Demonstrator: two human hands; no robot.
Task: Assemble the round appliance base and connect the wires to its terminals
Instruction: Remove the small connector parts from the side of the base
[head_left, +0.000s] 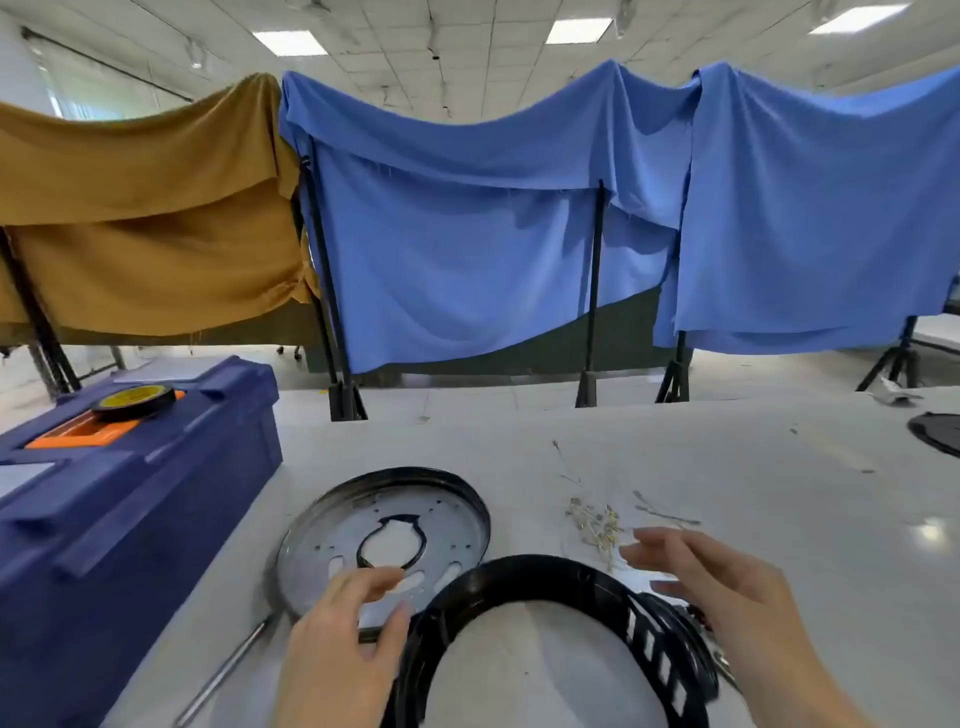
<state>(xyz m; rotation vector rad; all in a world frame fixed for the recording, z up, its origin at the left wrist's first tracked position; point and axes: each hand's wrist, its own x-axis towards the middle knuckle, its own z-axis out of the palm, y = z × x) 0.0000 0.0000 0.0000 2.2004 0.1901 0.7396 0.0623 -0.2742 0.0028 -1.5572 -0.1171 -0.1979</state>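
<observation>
A round metal base plate (374, 525) with a keyhole-shaped cut-out lies flat on the white table (779, 493). In front of it a black plastic ring (530, 577) with slotted sides overlaps the plate's near edge. My left hand (337, 639) hovers over the plate's near rim, fingers loosely spread, holding nothing. My right hand (717, 582) hangs open above the ring's right side, fingers stretched toward the left. A small heap of brass terminals and screws (597, 525) lies just beyond my right hand. Thin wire pieces (665, 514) lie beside them.
A dark blue toolbox (119, 499) with an orange latch stands at the left; a roll of black tape (136, 401) sits on its lid. A metal rod (228, 670) lies beside the box. Another black part (935, 431) shows at the far right. Cloth-draped stands line the table's back edge.
</observation>
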